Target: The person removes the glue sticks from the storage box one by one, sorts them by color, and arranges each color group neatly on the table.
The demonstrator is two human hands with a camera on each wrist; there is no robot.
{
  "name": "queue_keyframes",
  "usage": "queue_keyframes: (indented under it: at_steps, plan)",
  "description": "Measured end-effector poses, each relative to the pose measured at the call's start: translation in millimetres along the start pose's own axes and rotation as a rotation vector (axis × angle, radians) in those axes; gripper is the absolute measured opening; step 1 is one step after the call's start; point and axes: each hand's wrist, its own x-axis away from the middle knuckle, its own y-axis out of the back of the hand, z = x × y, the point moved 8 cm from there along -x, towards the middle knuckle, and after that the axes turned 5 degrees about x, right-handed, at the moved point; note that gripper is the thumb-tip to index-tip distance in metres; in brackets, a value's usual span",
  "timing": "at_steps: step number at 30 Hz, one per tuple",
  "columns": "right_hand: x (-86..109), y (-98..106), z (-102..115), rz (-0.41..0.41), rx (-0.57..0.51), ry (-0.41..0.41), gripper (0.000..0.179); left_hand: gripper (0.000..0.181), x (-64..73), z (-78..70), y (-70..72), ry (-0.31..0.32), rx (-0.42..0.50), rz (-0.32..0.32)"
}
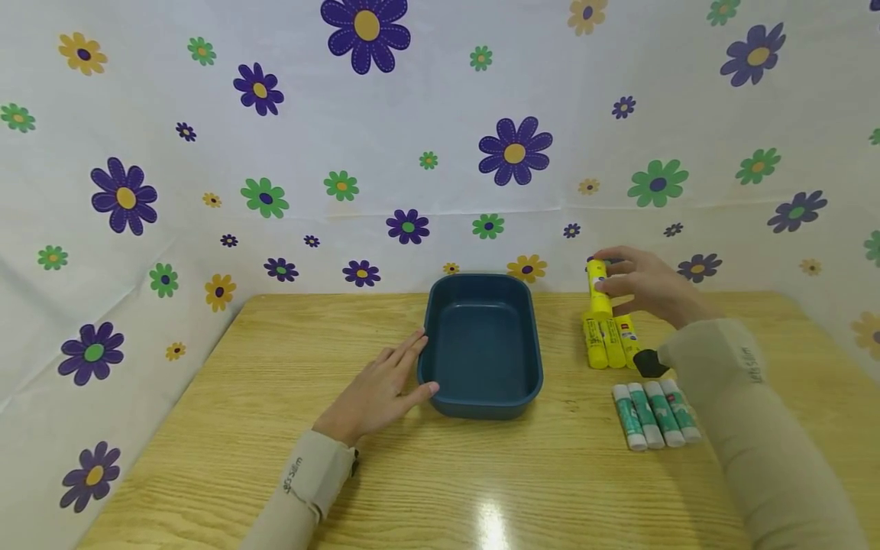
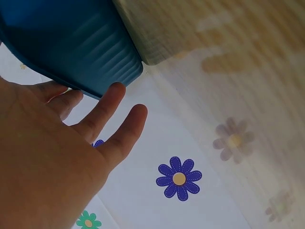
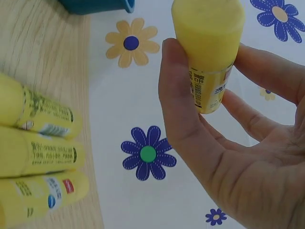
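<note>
A yellow glue stick [image 1: 600,290] is pinched between the thumb and fingers of my right hand [image 1: 649,286], lifted above the other yellow ones. In the right wrist view the held glue stick [image 3: 208,52] shows its printed label. Three more yellow glue sticks [image 1: 614,344] lie side by side on the table below it. My left hand [image 1: 374,393] rests against the left side of a dark blue rectangular tub [image 1: 481,410], fingers extended along the rim. The left wrist view shows those fingers [image 2: 131,131] spread beside the tub's ribbed wall [image 2: 109,57]. Nothing lies in the tub.
Several green-and-white glue sticks [image 1: 656,415] lie in a row on the wooden table [image 1: 275,367], nearer the front, close to my right forearm. A white cloth [image 1: 289,137] with printed flowers hangs behind the table and along its sides.
</note>
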Motion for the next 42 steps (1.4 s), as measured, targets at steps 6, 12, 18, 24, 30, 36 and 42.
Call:
queue_keyframes:
  at_steps: [6,12,18,24,30,36,42]
  plan:
    - [8.8,10.2,-13.9,-0.005,0.028,-0.008,0.075,0.079,-0.3,-1.5,-0.1,-0.007,-0.002,0.005]
    - [14.4,18.6,-24.8,0.000,0.042,-0.018,0.075,0.080,-0.1,-1.5,-0.7,0.000,0.004,0.011]
    - [20.4,26.2,-38.6,-0.014,0.049,-0.054,0.077,0.079,-1.0,-2.9,-0.9,-0.011,0.011,0.011]
    - [24.9,30.1,-49.4,-0.027,0.103,-0.104,0.080,0.079,-0.6,-1.3,-0.7,-0.009,0.013,0.011]
    - [26.8,34.3,-60.8,-0.037,0.119,-0.143,0.079,0.079,0.1,-0.2,0.6,0.001,0.012,0.013]
    - [26.8,34.0,-74.9,-0.034,0.118,-0.166,0.077,0.079,-0.1,-0.7,1.1,-0.001,0.015,0.015]
    - [24.6,32.9,-92.4,-0.049,0.129,-0.227,0.076,0.079,0.2,-0.1,0.1,0.000,0.010,0.017]
